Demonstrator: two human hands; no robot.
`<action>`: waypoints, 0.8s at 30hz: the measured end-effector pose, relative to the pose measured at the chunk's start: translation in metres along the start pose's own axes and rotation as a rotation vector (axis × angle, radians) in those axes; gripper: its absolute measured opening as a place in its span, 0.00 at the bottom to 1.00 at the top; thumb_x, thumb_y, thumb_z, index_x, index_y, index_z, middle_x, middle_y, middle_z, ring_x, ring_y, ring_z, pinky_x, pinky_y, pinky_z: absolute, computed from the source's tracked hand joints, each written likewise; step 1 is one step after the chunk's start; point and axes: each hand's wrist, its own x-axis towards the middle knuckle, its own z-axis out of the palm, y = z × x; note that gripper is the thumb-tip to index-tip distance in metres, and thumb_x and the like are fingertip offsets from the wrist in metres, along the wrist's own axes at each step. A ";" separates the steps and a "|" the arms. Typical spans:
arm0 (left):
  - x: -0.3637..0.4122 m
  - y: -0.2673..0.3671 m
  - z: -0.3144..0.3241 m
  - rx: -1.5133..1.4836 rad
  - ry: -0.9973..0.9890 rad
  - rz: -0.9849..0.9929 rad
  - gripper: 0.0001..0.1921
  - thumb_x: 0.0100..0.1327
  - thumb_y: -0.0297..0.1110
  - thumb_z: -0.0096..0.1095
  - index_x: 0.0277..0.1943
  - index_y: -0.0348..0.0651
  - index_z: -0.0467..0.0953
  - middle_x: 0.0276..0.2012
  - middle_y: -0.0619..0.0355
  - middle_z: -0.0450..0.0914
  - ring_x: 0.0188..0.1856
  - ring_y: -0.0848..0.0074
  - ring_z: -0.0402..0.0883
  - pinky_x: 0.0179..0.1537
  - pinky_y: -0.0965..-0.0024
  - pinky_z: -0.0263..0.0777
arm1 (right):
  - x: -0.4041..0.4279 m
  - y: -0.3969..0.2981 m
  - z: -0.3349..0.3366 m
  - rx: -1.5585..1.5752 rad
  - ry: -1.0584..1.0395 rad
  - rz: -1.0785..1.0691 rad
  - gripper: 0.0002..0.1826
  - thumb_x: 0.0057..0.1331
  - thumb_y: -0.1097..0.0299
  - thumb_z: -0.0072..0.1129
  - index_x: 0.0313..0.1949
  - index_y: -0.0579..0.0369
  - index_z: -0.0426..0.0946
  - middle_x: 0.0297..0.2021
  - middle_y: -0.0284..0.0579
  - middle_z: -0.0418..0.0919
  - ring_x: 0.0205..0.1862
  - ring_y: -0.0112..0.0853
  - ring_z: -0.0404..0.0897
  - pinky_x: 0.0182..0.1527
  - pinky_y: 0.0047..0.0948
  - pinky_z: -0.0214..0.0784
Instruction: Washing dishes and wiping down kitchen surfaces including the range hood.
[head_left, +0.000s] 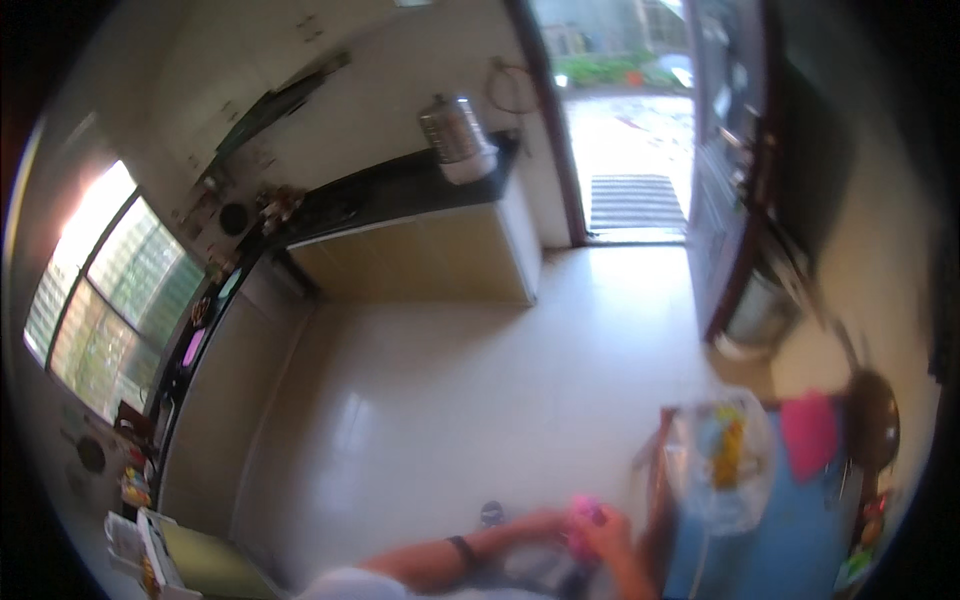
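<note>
Low in the picture, my two hands come together on a bright pink item (581, 544), soft-looking and too blurred to tell whether it is a cloth or a glove. My left hand (556, 525) reaches in from the left, with a dark band (461, 551) around that arm, and meets the item's left side. From the right, my right hand (611, 534) grips it, fingers curled over its upper part. Just right of my hands stands a table with a blue top (750, 562). On it are a clear plastic bag (682, 480) with yellow contents and another pink item (810, 435).
A wok (874, 420) rests at the table's far right corner. Beyond the pale tiled floor (420, 405), an open door (724, 172) leads outside to a striped mat (636, 201). A steel steamer pot (454, 139) stands on the black counter (390, 187); a window (112, 292) is left.
</note>
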 end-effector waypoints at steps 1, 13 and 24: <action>-0.018 0.007 -0.018 -0.017 0.015 0.054 0.40 0.66 0.72 0.36 0.66 0.46 0.65 0.61 0.54 0.72 0.61 0.64 0.73 0.63 0.53 0.65 | 0.013 -0.027 0.015 -0.036 -0.013 -0.058 0.17 0.56 0.60 0.73 0.32 0.62 0.79 0.22 0.46 0.79 0.25 0.29 0.76 0.31 0.31 0.70; -0.212 0.079 -0.292 -0.453 0.354 0.469 0.17 0.66 0.37 0.65 0.54 0.39 0.75 0.48 0.54 0.82 0.48 0.66 0.83 0.52 0.58 0.78 | 0.173 -0.204 0.267 -0.046 -0.412 -0.254 0.07 0.63 0.72 0.63 0.33 0.65 0.80 0.23 0.32 0.76 0.28 0.17 0.69 0.31 0.21 0.65; -0.337 0.124 -0.526 -0.624 0.614 0.759 0.08 0.61 0.23 0.54 0.42 0.35 0.78 0.40 0.50 0.82 0.46 0.61 0.83 0.54 0.57 0.76 | 0.339 -0.355 0.436 0.334 -0.428 -0.265 0.06 0.65 0.74 0.60 0.35 0.65 0.80 0.27 0.35 0.79 0.28 0.21 0.73 0.34 0.22 0.69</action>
